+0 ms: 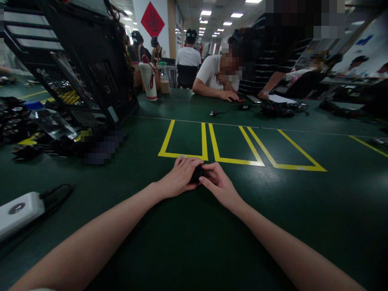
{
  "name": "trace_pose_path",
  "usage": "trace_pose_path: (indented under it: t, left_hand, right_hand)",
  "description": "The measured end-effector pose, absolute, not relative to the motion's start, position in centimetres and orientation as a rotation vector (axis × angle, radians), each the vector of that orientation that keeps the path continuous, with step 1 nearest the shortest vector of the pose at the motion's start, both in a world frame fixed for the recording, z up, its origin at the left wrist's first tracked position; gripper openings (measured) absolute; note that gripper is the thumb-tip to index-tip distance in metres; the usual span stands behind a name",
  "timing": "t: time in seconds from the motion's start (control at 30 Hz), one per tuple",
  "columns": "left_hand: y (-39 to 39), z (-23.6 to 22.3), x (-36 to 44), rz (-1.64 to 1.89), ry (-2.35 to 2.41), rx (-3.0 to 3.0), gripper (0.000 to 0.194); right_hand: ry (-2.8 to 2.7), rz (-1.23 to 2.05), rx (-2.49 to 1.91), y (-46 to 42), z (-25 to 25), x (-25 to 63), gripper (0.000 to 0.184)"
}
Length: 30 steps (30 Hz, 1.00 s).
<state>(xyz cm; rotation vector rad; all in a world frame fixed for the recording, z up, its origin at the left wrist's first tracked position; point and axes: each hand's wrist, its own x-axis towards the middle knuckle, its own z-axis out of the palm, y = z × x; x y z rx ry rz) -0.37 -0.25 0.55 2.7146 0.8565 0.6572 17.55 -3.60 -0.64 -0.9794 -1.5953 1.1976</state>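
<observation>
The left hand and right hand are uncovered, each with slender, tapering fingers and a narrow wrist. The left forearm and right forearm are bare, slim and smooth in outline, widening gradually from wrist towards elbow. A short, smooth-edged nail is visible on the right thumb. A pale, whitish edge, apparently cloth, shows beside the left forearm at the bottom of the view; its type cannot be determined.

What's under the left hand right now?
Part of a black object shows beside the left hand, facing the right hand. Fingers cover the rest, so I can't see its full shape or whether it touches the green tabletop.
</observation>
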Motion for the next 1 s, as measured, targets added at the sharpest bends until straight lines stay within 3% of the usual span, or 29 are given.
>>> trace_pose_path:
  t: [1.0]
  left_hand:
    - [-0.32,0.69,-0.39,0.647,0.865,2.719,0.06]
  right_hand:
    - [-1.666,1.156,-1.086,-3.53,-0.35,17.62,0.028]
